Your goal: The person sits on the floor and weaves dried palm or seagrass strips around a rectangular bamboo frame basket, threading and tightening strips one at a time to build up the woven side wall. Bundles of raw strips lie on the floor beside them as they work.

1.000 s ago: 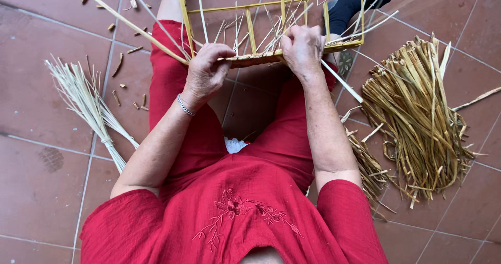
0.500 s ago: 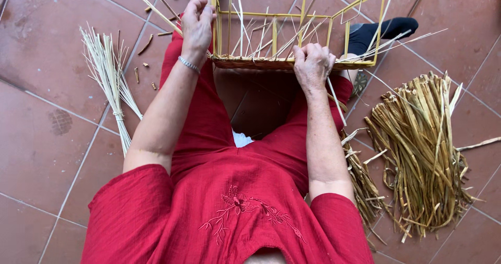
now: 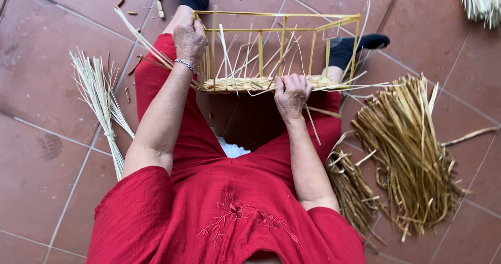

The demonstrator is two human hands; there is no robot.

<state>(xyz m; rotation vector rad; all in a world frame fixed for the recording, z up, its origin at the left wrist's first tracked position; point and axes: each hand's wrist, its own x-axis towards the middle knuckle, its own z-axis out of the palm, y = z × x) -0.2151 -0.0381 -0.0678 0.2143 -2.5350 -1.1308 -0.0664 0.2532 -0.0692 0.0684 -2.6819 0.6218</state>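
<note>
A box-shaped basket frame (image 3: pixel 292 24) of yellow canes rests across my knees, with a band of woven straw (image 3: pixel 235 84) along its near bottom edge. My left hand (image 3: pixel 189 37), a bracelet at its wrist, grips the frame's left upright post. Fingers curled, my right hand (image 3: pixel 291 92) presses on the woven band near its middle and holds the straw there. Loose straw ends stick up and out from the weave on both sides.
A tied bundle of pale straw (image 3: pixel 102 99) lies on the tile floor at my left. At my right lies a big heap of darker straw (image 3: pixel 412 149), and a smaller one (image 3: pixel 352 188) by my thigh. More pale straw (image 3: pixel 482 0) shows top right.
The frame has tipped from flat and edge-on to upright, its open side now facing me. My left hand has gone from the near rim to the left post; the view has shifted.
</note>
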